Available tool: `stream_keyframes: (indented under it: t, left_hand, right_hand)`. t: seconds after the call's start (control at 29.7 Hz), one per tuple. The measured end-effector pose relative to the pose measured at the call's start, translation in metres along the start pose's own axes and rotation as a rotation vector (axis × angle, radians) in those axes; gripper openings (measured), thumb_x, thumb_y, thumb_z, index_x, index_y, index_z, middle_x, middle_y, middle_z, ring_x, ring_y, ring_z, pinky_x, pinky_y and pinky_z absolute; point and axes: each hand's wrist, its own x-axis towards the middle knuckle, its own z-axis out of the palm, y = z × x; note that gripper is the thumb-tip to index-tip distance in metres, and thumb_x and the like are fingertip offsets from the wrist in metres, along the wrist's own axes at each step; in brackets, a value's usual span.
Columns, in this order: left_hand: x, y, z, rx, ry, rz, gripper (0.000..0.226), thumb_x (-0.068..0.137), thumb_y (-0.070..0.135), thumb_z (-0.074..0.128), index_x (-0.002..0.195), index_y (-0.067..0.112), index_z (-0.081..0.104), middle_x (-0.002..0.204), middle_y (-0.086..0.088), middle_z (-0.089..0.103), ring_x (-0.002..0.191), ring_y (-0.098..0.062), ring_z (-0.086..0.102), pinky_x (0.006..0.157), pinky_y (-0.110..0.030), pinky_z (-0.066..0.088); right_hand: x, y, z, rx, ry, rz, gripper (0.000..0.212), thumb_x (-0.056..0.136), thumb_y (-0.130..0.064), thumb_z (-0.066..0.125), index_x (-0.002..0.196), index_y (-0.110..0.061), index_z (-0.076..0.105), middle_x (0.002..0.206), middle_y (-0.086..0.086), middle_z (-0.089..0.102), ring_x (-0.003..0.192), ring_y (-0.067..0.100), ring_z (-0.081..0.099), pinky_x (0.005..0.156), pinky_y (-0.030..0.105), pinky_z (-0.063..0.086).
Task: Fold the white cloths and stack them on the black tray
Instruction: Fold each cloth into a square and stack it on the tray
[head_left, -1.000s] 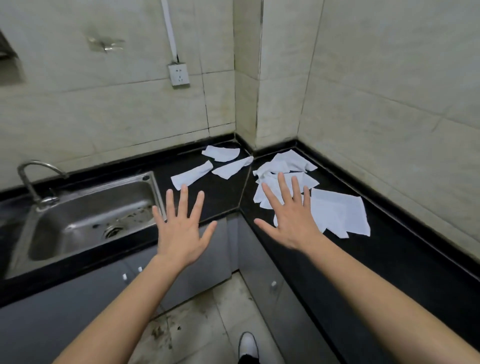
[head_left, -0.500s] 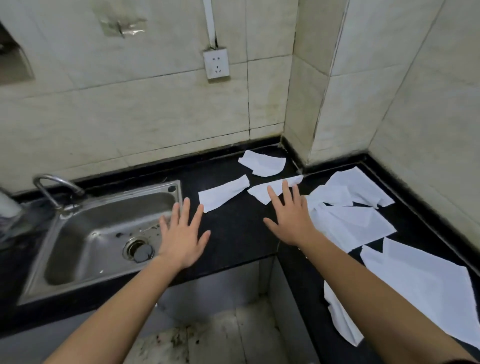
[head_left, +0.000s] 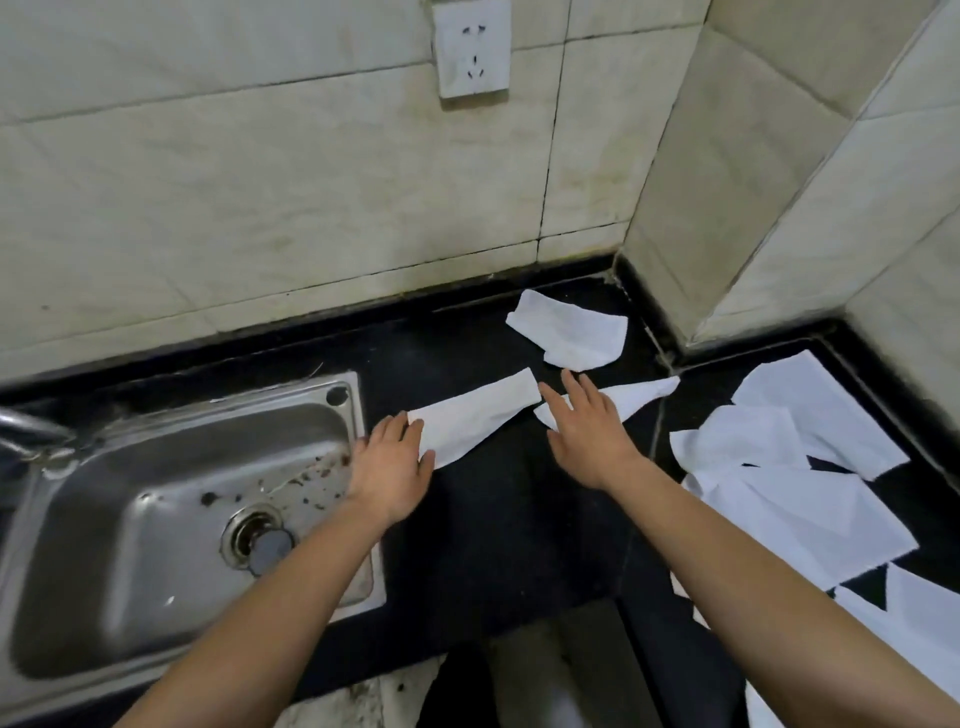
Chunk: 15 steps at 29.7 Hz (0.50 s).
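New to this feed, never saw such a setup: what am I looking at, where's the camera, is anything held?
No machine here: these are a person's two bare hands, filmed by one camera worn on the head, looking down. The left hand rests flat on the near end of a long white cloth; the right hand is spread over a narrow cloth. Neither grips anything. A third cloth lies by the wall; a pile of cloths covers the black counter's right side; a steel sink sits left.

Steel sink (head_left: 156, 519) set in black counter (head_left: 498, 519); white wall socket (head_left: 471, 49) on tiled wall (head_left: 260, 182).
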Motion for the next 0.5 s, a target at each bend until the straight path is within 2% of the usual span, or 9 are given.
stream_keyframes:
  t: [0.13, 0.2, 0.3, 0.37, 0.44, 0.5]
  left_hand:
    - [0.060, -0.018, 0.023, 0.016, -0.078, 0.048, 0.047, 0.101, 0.042, 0.039, 0.142, 0.019, 0.044, 0.145, -0.004, 0.044, 0.130, -0.025, 0.042, 0.103, -0.040, 0.038]
    - [0.081, -0.025, 0.035, 0.015, -0.069, 0.084, 0.048, 0.098, 0.049, 0.043, 0.137, 0.022, 0.051, 0.135, -0.005, 0.051, 0.120, -0.026, 0.048, 0.096, -0.040, 0.042]
    - [0.100, -0.033, 0.055, -0.038, -0.121, 0.144, 0.051, 0.087, 0.060, 0.055, 0.124, 0.025, 0.063, 0.121, -0.005, 0.056, 0.111, -0.027, 0.052, 0.092, -0.042, 0.045]
    - [0.103, -0.038, 0.070, -0.110, -0.117, 0.186, 0.035, 0.085, 0.048, 0.066, 0.107, 0.021, 0.071, 0.109, -0.006, 0.059, 0.101, -0.030, 0.056, 0.083, -0.041, 0.048]
    - [0.104, -0.041, 0.077, -0.158, -0.065, 0.224, 0.017, 0.082, 0.032, 0.073, 0.090, 0.016, 0.071, 0.095, -0.006, 0.061, 0.087, -0.031, 0.059, 0.072, -0.039, 0.049]
    - [0.106, -0.043, 0.078, -0.211, -0.022, 0.245, 0.013, 0.078, 0.022, 0.077, 0.083, 0.014, 0.068, 0.089, -0.006, 0.062, 0.079, -0.030, 0.059, 0.066, -0.037, 0.050]
  right_hand:
    - [0.060, -0.006, 0.018, 0.012, -0.044, -0.023, 0.060, 0.102, -0.017, 0.041, 0.158, -0.019, 0.019, 0.165, 0.013, 0.010, 0.152, 0.033, 0.009, 0.123, 0.047, 0.015]
    - [0.085, -0.008, 0.027, 0.019, -0.048, -0.040, 0.058, 0.102, -0.015, 0.041, 0.157, -0.020, 0.023, 0.165, 0.012, 0.013, 0.152, 0.032, 0.011, 0.122, 0.046, 0.015]
    - [0.109, -0.012, 0.041, 0.059, -0.096, -0.074, 0.058, 0.100, -0.023, 0.045, 0.156, -0.022, 0.027, 0.163, 0.012, 0.020, 0.151, 0.032, 0.015, 0.122, 0.047, 0.014]
    - [0.114, -0.012, 0.054, 0.070, -0.187, -0.102, 0.063, 0.096, -0.030, 0.049, 0.155, -0.023, 0.029, 0.159, 0.012, 0.030, 0.149, 0.032, 0.018, 0.123, 0.049, 0.009]
    - [0.112, -0.010, 0.064, 0.040, -0.216, -0.121, 0.060, 0.092, -0.031, 0.054, 0.150, -0.022, 0.042, 0.143, 0.013, 0.047, 0.140, 0.033, 0.034, 0.121, 0.051, 0.012]
    - [0.110, -0.005, 0.072, 0.033, -0.118, -0.156, 0.038, 0.087, -0.023, 0.063, 0.124, -0.018, 0.068, 0.114, 0.013, 0.063, 0.115, 0.035, 0.056, 0.114, 0.053, 0.028]
